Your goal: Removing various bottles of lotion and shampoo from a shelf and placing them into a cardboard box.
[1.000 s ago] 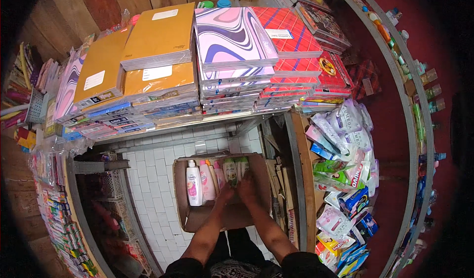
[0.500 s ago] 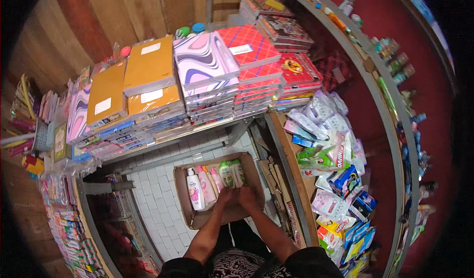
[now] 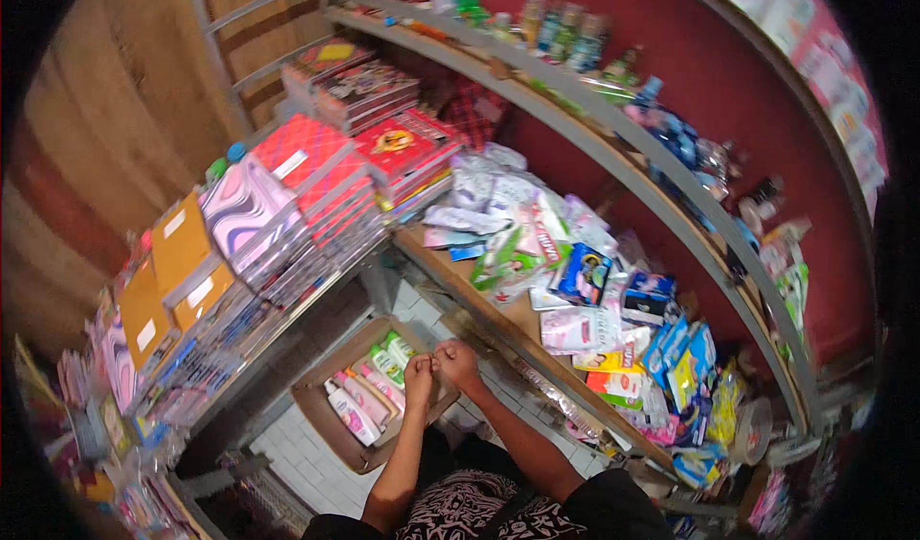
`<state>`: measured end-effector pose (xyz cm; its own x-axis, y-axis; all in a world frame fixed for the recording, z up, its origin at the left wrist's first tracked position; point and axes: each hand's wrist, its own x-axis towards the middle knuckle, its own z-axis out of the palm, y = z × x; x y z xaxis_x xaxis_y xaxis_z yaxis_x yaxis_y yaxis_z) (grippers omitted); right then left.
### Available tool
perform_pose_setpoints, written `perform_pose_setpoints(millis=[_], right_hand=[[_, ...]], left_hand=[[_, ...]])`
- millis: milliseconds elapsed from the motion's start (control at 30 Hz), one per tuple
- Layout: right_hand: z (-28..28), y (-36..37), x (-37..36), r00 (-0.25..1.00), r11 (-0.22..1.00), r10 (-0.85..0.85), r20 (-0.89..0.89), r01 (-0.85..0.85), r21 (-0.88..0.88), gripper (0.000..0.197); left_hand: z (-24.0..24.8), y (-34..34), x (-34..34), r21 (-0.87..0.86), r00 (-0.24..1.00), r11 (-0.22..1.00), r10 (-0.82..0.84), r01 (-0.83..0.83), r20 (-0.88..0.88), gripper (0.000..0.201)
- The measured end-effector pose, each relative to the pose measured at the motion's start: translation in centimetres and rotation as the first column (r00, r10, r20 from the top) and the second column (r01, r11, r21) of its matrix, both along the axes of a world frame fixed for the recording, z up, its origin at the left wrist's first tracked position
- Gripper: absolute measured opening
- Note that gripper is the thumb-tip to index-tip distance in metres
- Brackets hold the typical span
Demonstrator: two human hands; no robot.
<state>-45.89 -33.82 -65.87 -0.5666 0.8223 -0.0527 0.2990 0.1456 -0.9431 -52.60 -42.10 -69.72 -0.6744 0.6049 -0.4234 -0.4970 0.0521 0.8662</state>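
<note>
An open cardboard box [image 3: 309, 384] sits on the tiled floor before me. Inside it lie a white pump bottle [image 3: 353, 415], pink bottles [image 3: 372, 396] and green-and-white bottles [image 3: 391, 356], side by side. My left hand [image 3: 419, 377] is closed above the box's near side, close to the green bottles. Beside it, almost touching, my right hand [image 3: 456, 363] has its fingers curled in too. Anything small between the fingers is hidden by the hands and blur.
Stacked notebooks [image 3: 311, 181] fill the shelf on the left. On the right a wooden shelf [image 3: 522, 320] carries a heap of plastic packets [image 3: 585, 274]. Higher up, a long rack [image 3: 661, 147] holds small bottles [image 3: 565, 40]. Flattened cardboard [image 3: 479, 334] lies below the right shelf.
The view has swung to the right, showing more of the packets and rack. My hands have risen from the bottles and come up toward the box's right edge, still close together.
</note>
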Motion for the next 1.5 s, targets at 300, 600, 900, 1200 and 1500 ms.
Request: perform_pose_setpoints(millis=[300, 600, 900, 1200, 1500], right_hand=[[13.9, 9.3, 12.7, 0.909, 0.868, -0.411, -0.069, 0.413, 0.275, 0.016], [28.7, 13.4, 36.1, 0.659, 0.482, -0.629, -0.413, 0.747, 0.457, 0.017], [36.4, 8.2, 55.0, 0.481, 0.219, -0.747, -0.459, 0.830, 0.514, 0.021], [40.2, 4.3, 67.1, 0.402, 0.120, -0.828, -0.391, 0.808, 0.577, 0.018], [41.3, 6.5, 73.8, 0.329, 0.059, -0.892, -0.309, 0.764, 0.643, 0.019]], left_hand=[[13.0, 14.1, 9.7, 0.233, 0.887, 0.876, -0.348, 0.423, -0.302, 0.018], [31.6, 21.2, 30.8, 0.427, 0.640, 0.482, -0.496, 0.765, -0.587, 0.022], [39.4, 20.3, 47.4, 0.441, 0.497, 0.238, -0.518, 0.866, -0.696, 0.021], [44.3, 22.0, 57.3, 0.376, 0.400, 0.145, -0.429, 0.915, -0.810, 0.026], [46.6, 30.3, 63.6, 0.203, 0.265, 0.259, -0.233, 0.944, -0.936, 0.026]])
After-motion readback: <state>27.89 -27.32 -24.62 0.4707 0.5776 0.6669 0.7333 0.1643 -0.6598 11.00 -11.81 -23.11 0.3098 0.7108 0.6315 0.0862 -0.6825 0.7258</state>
